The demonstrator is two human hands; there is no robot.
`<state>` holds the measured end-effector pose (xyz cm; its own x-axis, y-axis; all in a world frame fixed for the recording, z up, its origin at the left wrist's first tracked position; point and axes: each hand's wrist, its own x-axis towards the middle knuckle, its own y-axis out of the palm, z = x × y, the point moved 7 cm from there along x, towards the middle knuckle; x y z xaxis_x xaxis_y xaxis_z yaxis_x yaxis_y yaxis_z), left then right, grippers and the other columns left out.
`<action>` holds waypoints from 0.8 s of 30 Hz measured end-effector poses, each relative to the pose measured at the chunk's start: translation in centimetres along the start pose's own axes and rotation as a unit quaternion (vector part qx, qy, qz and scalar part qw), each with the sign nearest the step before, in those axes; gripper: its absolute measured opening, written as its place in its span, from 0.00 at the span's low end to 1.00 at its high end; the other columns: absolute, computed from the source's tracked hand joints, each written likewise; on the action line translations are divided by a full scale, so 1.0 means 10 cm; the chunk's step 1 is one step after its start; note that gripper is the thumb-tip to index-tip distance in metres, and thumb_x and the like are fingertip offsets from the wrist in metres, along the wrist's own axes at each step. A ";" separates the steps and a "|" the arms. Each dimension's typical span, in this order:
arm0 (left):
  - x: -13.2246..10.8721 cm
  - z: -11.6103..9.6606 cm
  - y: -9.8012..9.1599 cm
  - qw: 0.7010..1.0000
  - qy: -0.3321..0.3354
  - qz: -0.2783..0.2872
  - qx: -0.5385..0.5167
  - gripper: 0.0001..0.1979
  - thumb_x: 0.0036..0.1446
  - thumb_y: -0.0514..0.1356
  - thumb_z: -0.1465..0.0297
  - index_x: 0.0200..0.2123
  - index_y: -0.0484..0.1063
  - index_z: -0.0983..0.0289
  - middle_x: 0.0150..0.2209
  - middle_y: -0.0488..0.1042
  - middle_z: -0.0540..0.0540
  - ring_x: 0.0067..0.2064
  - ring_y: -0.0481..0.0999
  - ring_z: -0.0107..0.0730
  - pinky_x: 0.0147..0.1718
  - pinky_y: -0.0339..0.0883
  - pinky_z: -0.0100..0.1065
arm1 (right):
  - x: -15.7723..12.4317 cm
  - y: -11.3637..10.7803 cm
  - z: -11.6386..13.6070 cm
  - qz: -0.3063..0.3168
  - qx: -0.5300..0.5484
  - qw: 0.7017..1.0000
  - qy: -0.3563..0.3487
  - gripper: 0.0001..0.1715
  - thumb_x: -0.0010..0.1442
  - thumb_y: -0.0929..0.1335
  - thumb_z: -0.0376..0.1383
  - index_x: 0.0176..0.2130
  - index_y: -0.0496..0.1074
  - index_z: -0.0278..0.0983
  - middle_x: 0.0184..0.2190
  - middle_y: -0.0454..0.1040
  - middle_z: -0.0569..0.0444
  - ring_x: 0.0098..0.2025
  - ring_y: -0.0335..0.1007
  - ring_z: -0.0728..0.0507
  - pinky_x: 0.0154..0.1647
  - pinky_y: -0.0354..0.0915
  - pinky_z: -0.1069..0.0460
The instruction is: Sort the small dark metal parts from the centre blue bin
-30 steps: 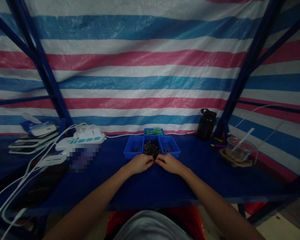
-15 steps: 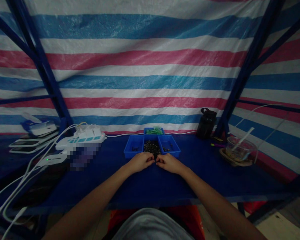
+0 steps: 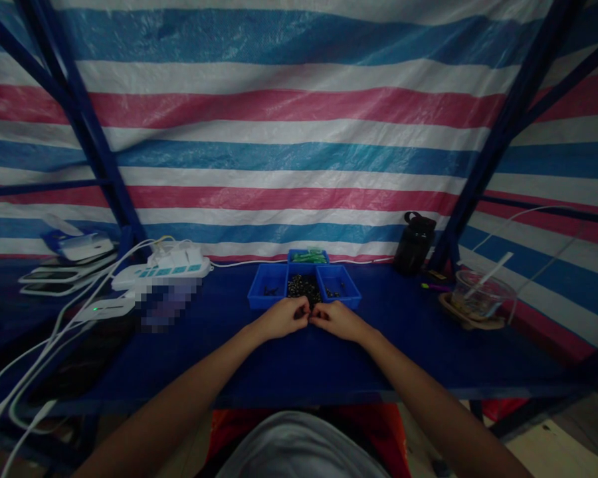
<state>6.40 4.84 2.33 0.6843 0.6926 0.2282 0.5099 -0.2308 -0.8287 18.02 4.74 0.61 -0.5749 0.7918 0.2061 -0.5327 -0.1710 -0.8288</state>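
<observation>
My left hand (image 3: 285,318) and my right hand (image 3: 339,320) meet at the near edge of the middle blue bin, fingertips almost touching. Both are closed in a pinch; whatever lies between the fingers is too small to make out. Just beyond them, the middle bin holds a heap of small dark and shiny parts (image 3: 303,288). The left blue bin (image 3: 260,302) has a few dark pieces in it. A few small metallic pieces lie in the right blue bin (image 3: 349,302). Behind these, a further blue bin contains green packets (image 3: 309,256).
At left are a white power strip (image 3: 179,267), white cables (image 3: 54,338), stacked phones (image 3: 54,282) and a dark flat object (image 3: 87,365). At right stand a black bottle (image 3: 414,245) and a clear plastic cup (image 3: 481,292) with a straw. A striped sheet (image 3: 299,153) hangs behind the table.
My view has tilted slightly, so the striped sheet sits a little higher in frame. Both hands stay together at the middle bin, with only small finger movement.
</observation>
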 end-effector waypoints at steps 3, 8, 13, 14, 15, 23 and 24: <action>0.00 0.03 0.01 0.999 -0.012 0.014 0.033 0.05 0.56 0.55 0.70 0.37 0.67 0.63 0.28 0.71 0.48 0.30 0.70 0.26 0.29 0.59 0.26 | -0.01 -0.05 0.08 -0.010 -0.010 1.000 -0.023 0.16 0.65 0.60 0.42 0.37 0.72 0.36 0.28 0.74 0.55 0.29 0.67 0.49 0.30 0.57 0.56; 0.01 0.02 0.03 0.999 -0.002 0.020 0.049 0.07 0.59 0.55 0.67 0.37 0.69 0.62 0.33 0.74 0.50 0.34 0.73 0.28 0.31 0.59 0.25 | -0.01 -0.06 0.11 -0.005 -0.035 0.999 -0.022 0.17 0.66 0.59 0.41 0.35 0.71 0.36 0.29 0.74 0.54 0.30 0.68 0.49 0.32 0.56 0.55; 0.01 0.01 0.03 0.999 0.004 0.025 0.048 0.07 0.59 0.57 0.66 0.36 0.71 0.62 0.34 0.75 0.50 0.34 0.73 0.28 0.31 0.59 0.25 | -0.01 -0.03 0.11 0.003 -0.036 0.999 -0.026 0.14 0.65 0.61 0.38 0.35 0.72 0.36 0.28 0.74 0.54 0.29 0.68 0.49 0.30 0.56 0.56; 0.01 0.02 0.02 0.999 0.001 0.026 0.048 0.07 0.59 0.57 0.65 0.36 0.71 0.62 0.34 0.75 0.50 0.34 0.72 0.28 0.31 0.59 0.25 | -0.01 -0.03 0.11 0.004 -0.034 0.999 -0.024 0.13 0.64 0.61 0.38 0.36 0.72 0.36 0.28 0.74 0.55 0.29 0.68 0.49 0.30 0.56 0.56; 0.01 0.02 0.02 0.999 -0.002 0.025 0.047 0.07 0.58 0.57 0.65 0.36 0.71 0.62 0.34 0.75 0.50 0.34 0.72 0.29 0.31 0.58 0.25 | -0.01 -0.04 0.11 0.003 -0.033 0.999 -0.022 0.13 0.64 0.61 0.38 0.36 0.72 0.36 0.28 0.74 0.55 0.28 0.67 0.49 0.30 0.56 0.56; 0.01 0.10 0.04 0.999 -0.007 0.032 0.034 0.09 0.60 0.55 0.65 0.37 0.71 0.64 0.31 0.74 0.52 0.32 0.72 0.29 0.31 0.59 0.26 | -0.02 -0.09 0.08 -0.011 0.005 1.000 -0.005 0.09 0.63 0.63 0.36 0.38 0.71 0.36 0.27 0.74 0.56 0.27 0.67 0.50 0.30 0.57 0.56; 0.01 0.10 0.04 0.999 -0.006 0.031 0.039 0.08 0.59 0.56 0.66 0.36 0.71 0.64 0.30 0.74 0.51 0.31 0.72 0.29 0.31 0.58 0.27 | -0.02 -0.09 0.07 -0.010 0.009 1.000 -0.005 0.09 0.63 0.62 0.36 0.39 0.71 0.36 0.27 0.74 0.56 0.28 0.68 0.50 0.30 0.57 0.56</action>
<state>6.15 5.47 1.50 0.7072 0.6863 0.1701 0.4242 -0.2195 -0.8786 18.17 4.32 1.68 -0.5700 0.7894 0.2279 -0.5549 -0.1653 -0.8153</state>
